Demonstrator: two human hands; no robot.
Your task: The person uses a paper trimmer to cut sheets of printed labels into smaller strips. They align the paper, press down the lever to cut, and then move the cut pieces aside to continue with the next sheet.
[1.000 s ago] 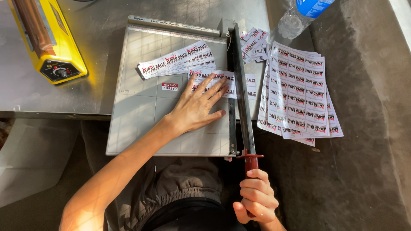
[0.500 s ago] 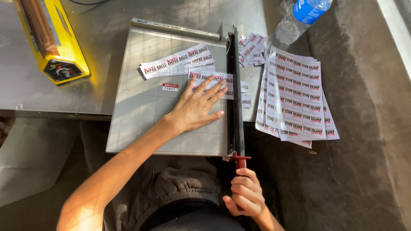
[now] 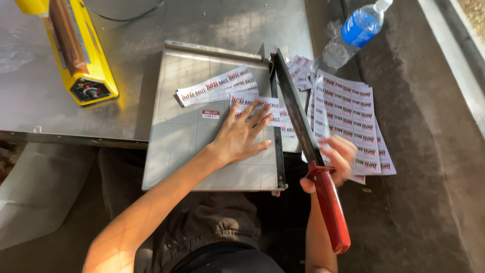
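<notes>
A grey paper cutter (image 3: 177, 151) lies on a metal table (image 3: 45, 114). My left hand (image 3: 241, 135) presses flat, fingers spread, on a strip of printed labels (image 3: 270, 105) at the cutting edge. The cutter's blade arm (image 3: 294, 114) is lifted at an angle, and its red handle (image 3: 333, 217) points toward me. My right hand (image 3: 337, 157), blurred, grips the arm just above the red handle. More cut label strips (image 3: 217, 86) lie on the cutter's bed behind my left hand.
Uncut label sheets (image 3: 353, 108) are stacked right of the cutter, with small cut labels (image 3: 301, 66) behind them. A blue-labelled water bottle (image 3: 361, 26) lies at the far right. A yellow sealing machine (image 3: 81, 55) stands at the left.
The blade arm was down along the cutting edge; my right hand has swung it up. My left hand stays on the label strip.
</notes>
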